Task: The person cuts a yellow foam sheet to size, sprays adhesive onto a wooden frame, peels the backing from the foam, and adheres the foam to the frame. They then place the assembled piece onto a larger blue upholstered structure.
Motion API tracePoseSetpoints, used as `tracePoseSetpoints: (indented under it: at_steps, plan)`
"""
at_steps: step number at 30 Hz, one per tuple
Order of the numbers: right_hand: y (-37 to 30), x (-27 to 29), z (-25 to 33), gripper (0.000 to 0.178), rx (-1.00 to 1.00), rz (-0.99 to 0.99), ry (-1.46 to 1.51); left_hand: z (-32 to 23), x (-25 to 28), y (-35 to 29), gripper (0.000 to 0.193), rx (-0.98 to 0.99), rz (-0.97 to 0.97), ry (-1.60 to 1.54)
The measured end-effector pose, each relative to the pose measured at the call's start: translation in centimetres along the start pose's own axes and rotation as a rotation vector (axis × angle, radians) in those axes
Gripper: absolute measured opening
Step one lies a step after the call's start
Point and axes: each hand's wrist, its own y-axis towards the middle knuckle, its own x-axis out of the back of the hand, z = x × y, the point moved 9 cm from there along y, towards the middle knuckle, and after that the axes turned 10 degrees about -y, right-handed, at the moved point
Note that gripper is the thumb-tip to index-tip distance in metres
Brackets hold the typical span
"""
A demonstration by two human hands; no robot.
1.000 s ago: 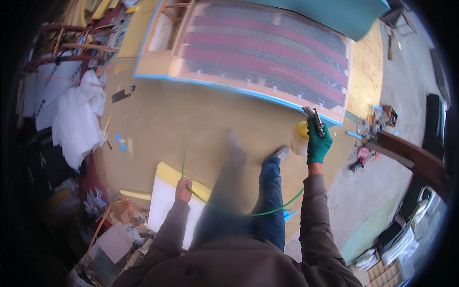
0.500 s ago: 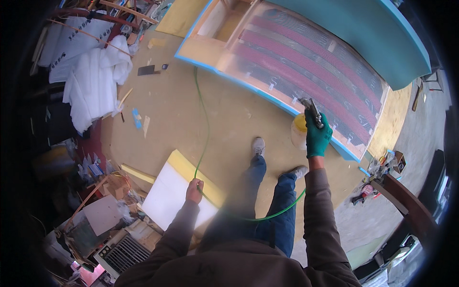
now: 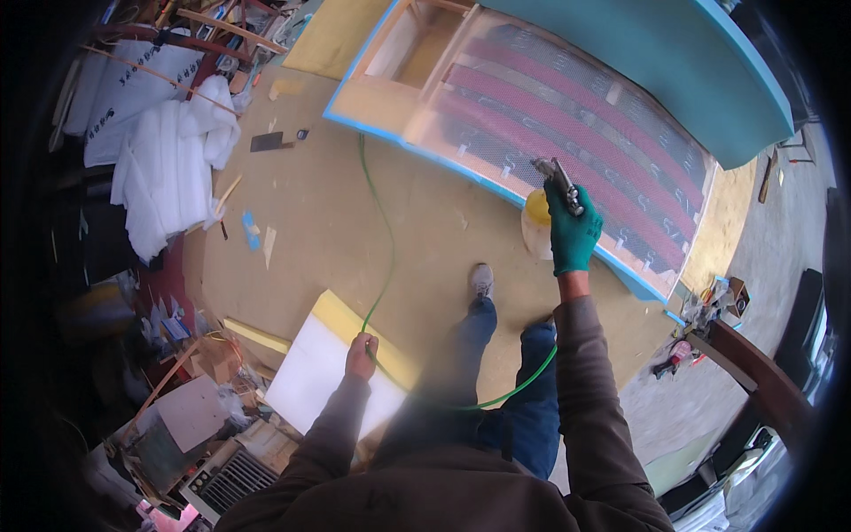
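Observation:
My right hand point(image 3: 576, 232), in a green glove, is closed round the handle of a metal spray gun point(image 3: 560, 182). Its pale cup with a yellow top point(image 3: 537, 209) hangs beside the hand. The gun is over the near edge of a furniture frame point(image 3: 377, 102) with blue edging, its nozzle pointing left and away from me. Dark mesh over reddish webbing point(image 3: 532, 124) spans the frame, with springs showing through. My bare left hand point(image 3: 360, 356) grips a thin green air hose point(image 3: 392, 257), which runs to the frame on one side and curves past my legs on the other.
A white and yellow foam slab point(image 3: 324, 363) lies by my left arm. White wadding point(image 3: 177, 168) and scrap stand along the left. A teal padded panel point(image 3: 656, 62) rises behind the frame. A curved wooden piece point(image 3: 762, 372) and small tools are at the right.
My right hand has moved left along the frame's near edge with the spray gun. My left hand stays closed on the hose in nearly the same place.

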Motion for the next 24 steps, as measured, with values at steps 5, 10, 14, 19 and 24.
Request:
tracePoseSetpoints:
  at_steps: [5, 10, 14, 19, 24]
  plan:
    - [1.1, 0.6, -0.5, 0.042, -0.024, -0.050, 0.001, -1.1, 0.5, 1.5, 0.025, -0.021, 0.024, -0.003]
    - [1.7, 2.3, -3.2, 0.039, -0.080, -0.068, -0.016, -2.8, -0.1, 2.4, 0.023, -0.055, 0.036, 0.021]
    - [2.0, 4.3, -6.9, 0.037, -0.139, -0.093, 0.052, -5.2, -0.8, 3.1, 0.022, -0.085, 0.047, 0.025]
    - [1.6, 8.7, -13.8, 0.033, -0.197, -0.184, -0.111, -9.6, -2.6, 4.5, 0.024, -0.062, 0.098, 0.021]
    - [0.8, 13.5, -22.8, 0.038, -0.356, -0.179, 0.044, -14.3, -5.6, 5.3, 0.026, -0.108, 0.138, 0.106]
